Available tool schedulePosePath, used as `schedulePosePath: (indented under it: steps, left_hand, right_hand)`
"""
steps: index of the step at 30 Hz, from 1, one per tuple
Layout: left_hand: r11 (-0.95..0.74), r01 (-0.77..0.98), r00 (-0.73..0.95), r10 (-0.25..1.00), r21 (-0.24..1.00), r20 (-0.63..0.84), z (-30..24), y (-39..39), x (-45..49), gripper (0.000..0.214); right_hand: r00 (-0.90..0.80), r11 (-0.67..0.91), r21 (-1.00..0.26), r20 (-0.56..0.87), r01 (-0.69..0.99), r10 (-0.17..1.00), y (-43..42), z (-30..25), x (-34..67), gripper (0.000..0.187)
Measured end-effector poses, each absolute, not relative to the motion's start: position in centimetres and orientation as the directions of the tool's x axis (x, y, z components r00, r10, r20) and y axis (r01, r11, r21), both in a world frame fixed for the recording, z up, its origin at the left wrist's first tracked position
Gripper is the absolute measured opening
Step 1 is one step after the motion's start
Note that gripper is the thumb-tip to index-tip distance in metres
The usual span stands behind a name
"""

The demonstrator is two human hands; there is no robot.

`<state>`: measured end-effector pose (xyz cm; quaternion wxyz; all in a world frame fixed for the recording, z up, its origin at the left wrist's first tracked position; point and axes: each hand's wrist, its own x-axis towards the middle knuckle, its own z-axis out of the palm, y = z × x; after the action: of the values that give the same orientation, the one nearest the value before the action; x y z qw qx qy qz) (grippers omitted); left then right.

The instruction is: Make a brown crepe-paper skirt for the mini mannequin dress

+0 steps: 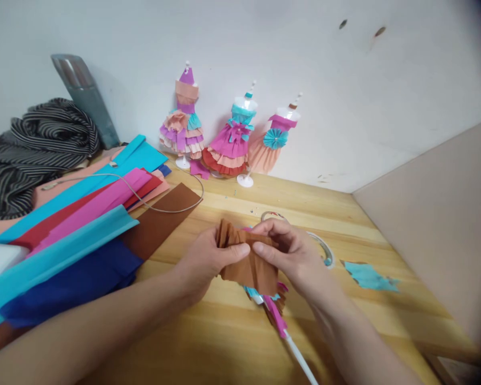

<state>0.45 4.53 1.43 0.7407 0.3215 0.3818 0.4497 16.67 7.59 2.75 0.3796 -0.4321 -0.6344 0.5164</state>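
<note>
Between my two hands is a strip of brown crepe paper (248, 270), gathered into folds along its upper part. My left hand (210, 259) pinches its left end between thumb and fingers. On the right side, my right hand (291, 254) grips the paper, thumb in front and fingers behind. Beneath the strip lies a small figure on a white stick (300, 355), dressed in pink paper (276, 315) with bits of turquoise; most of it is hidden by the brown strip.
Three mini dress forms in ruffled paper dresses (232, 141) stand against the wall. Coloured crepe sheets (84, 208), a cable (160, 210) and striped cloth (44, 139) lie at left. Behind my right hand are tape rolls (324, 247); a turquoise scrap (369, 276) lies further right.
</note>
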Motion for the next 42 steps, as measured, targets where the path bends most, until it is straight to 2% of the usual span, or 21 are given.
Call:
schedulePosePath:
  steps: [4,7,10,14,16,20,25,33,37,42]
  left_hand:
    - [0.38,-0.446,0.248,0.922,0.81,-0.296,1.5,4.6,0.4,0.038]
    - [0.382,-0.464,0.228,0.923,0.799,-0.309,1.4,4.6,0.6,0.037]
    - [0.389,-0.433,0.247,0.919,0.813,-0.308,1.2,4.5,0.7,0.039]
    - [0.405,-0.389,0.312,0.903,0.828,-0.295,1.1,4.5,0.7,0.045]
    - [0.404,-0.386,0.286,0.907,0.829,-0.309,1.0,4.6,0.6,0.043]
    - [0.406,-0.352,0.202,0.913,0.843,-0.355,0.9,4.8,0.6,0.039]
    - [0.405,-0.394,0.26,0.91,0.825,-0.322,0.5,4.6,0.9,0.043]
    - [0.365,-0.354,0.288,0.918,0.861,-0.271,0.7,4.5,0.9,0.032]
    - [0.39,-0.379,0.171,0.921,0.839,-0.35,0.8,4.8,0.7,0.032]
    - [0.331,-0.411,0.017,0.934,0.849,-0.356,0.8,5.0,0.7,0.025]
  right_hand:
    - [-0.385,0.014,-0.995,-0.027,0.104,0.923,7.9,2.5,17.6,0.026]
    - [-0.332,-0.04,-0.998,-0.056,0.056,0.941,7.8,1.8,17.2,0.024]
    - [-0.306,-0.024,-0.998,-0.04,0.056,0.951,7.4,1.3,16.4,0.025]
    - [-0.365,-0.065,-0.997,-0.073,0.033,0.928,7.3,1.5,16.5,0.024]
    - [-0.425,-0.09,-0.995,-0.096,0.034,0.9,7.3,1.7,16.7,0.027]
    - [-0.478,-0.06,-0.996,-0.088,0.072,0.874,7.3,1.5,16.5,0.033]
    - [-0.426,0.051,-0.989,-0.014,0.14,0.905,7.2,1.2,16.3,0.03]
    - [-0.436,-0.003,-0.993,-0.054,0.115,0.898,7.2,1.8,16.6,0.031]
    - [-0.389,-0.034,-0.994,-0.071,0.101,0.919,7.4,1.6,16.8,0.033]
    - [-0.354,-0.012,-0.995,-0.046,0.1,0.934,7.3,1.2,16.5,0.037]
